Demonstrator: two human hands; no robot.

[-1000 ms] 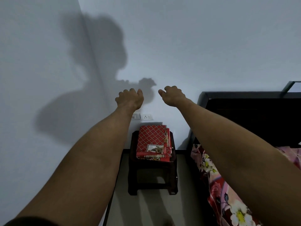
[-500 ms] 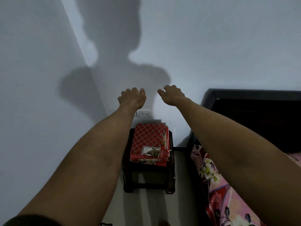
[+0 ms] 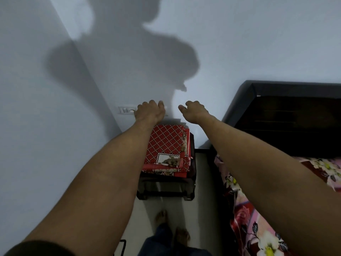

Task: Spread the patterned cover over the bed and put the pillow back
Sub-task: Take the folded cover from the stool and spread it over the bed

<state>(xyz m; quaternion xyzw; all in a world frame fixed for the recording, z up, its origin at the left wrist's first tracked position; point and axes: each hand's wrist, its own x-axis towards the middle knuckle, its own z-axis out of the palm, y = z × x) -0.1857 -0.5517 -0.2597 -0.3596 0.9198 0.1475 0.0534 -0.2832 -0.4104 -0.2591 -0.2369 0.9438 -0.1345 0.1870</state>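
Note:
A folded red patterned cover (image 3: pixel 166 143) with a white lattice print lies on a dark stool (image 3: pixel 166 189) by the wall. Both my arms stretch forward above it. My left hand (image 3: pixel 150 110) hovers over the cover's far edge with its fingers loosely curled, holding nothing. My right hand (image 3: pixel 193 110) hangs a little to the right of the cover, thumb out, also holding nothing. Neither hand touches the cover. The bed (image 3: pixel 258 228) on the right carries a pink and red floral sheet. No pillow is in view.
A dark wooden headboard (image 3: pixel 286 126) stands against the wall at the right. A switch plate (image 3: pixel 124 109) sits on the wall behind my left hand. My bare feet (image 3: pixel 162 217) stand on the narrow floor strip between the left wall and the bed.
The view has tilted down and come closer to the stool. Both hands now sit lower against the wall, just above the folded cover, and my feet have come into view.

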